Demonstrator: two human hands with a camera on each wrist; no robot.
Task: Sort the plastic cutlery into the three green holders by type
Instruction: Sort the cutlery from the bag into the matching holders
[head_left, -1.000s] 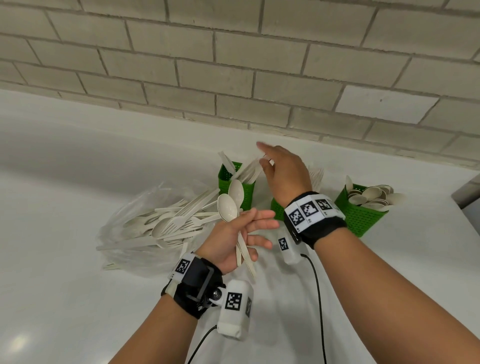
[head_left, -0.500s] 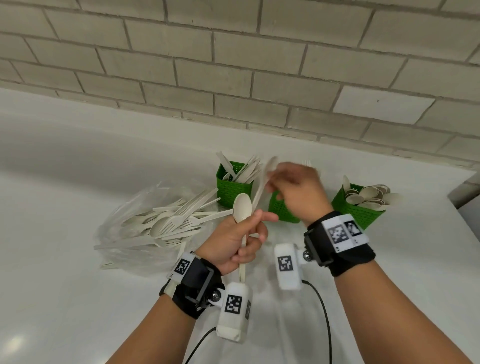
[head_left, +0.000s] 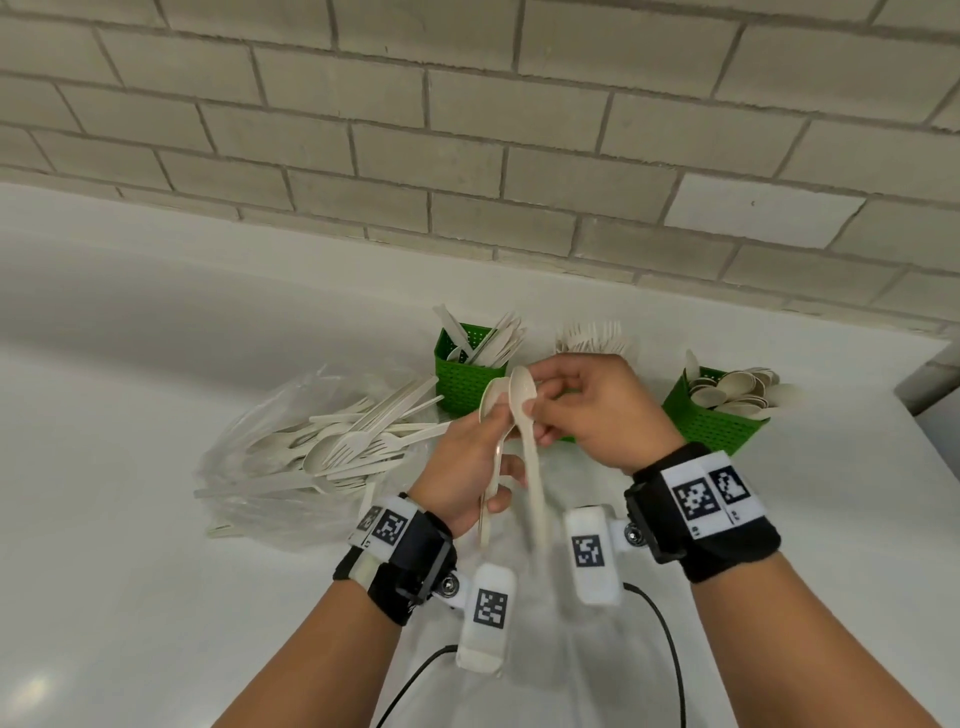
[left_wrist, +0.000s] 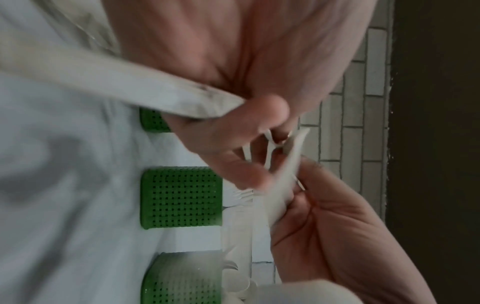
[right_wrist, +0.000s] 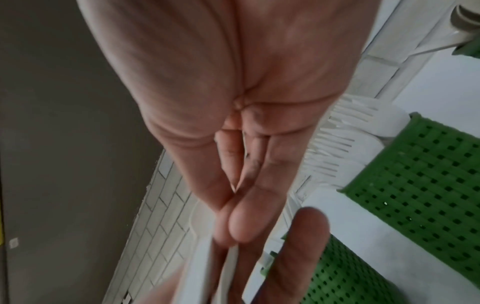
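Two cream plastic spoons stand bowl-up between the person's hands, above the white counter (head_left: 130, 597) and in front of the green holders. The right hand (head_left: 602, 410) pinches the nearer spoon (head_left: 525, 415) at its neck, just under the bowl, and its long thin handle hangs down, blurred. The left hand (head_left: 467, 467) curls its fingers round the handle of the second spoon (head_left: 492, 402), whose bowl shows just behind and left of the first; the two bowls overlap.

Behind the hands three holders stand in a row near the brick wall (head_left: 467, 130). The left holder (head_left: 467, 374) carries flat, blade-like pieces leaning right. The middle holder (left_wrist: 182, 197) is largely hidden by the right hand from the head view, with only the forks (head_left: 595, 335) fanning above the knuckles. The right holder (head_left: 711, 421) is packed with spoon bowls (head_left: 732, 389). All three are square green plastic baskets with perforated, woven-looking walls.

To the left, a loose pile of cutlery (head_left: 343, 447) lies on a crumpled clear plastic bag (head_left: 260, 447), forks and spoons crossing each other. The cutlery is matte, pale ivory and slender. Black bands with white coded tags wrap both wrists, and thin black cables trail down over the counter.
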